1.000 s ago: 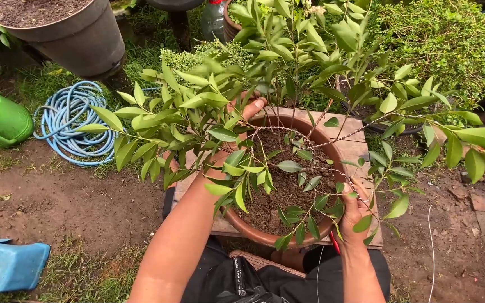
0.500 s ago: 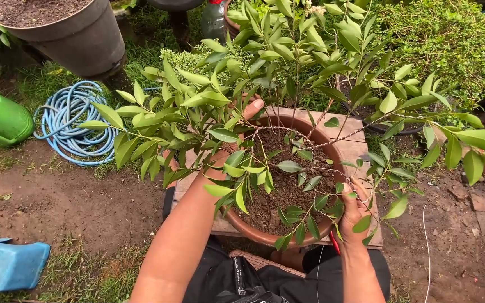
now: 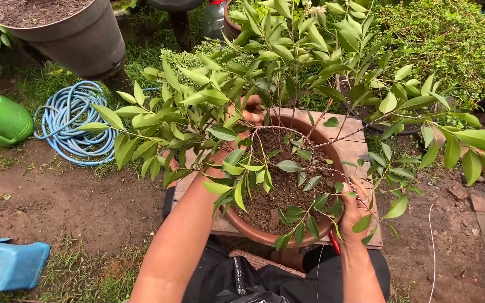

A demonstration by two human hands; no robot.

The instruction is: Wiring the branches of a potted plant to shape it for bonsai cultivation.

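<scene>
Wire-wrapped branch (image 3: 310,143) arches over the terracotta pot (image 3: 265,233) at frame centre, its long axis running upper left to lower right. Left hand (image 3: 248,115) clasps the upper end among leaves; right hand (image 3: 353,216) pinches the lower end at the rim.

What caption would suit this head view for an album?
Left hand among the leaves and right hand on a wired branch above a brown pot.
</scene>
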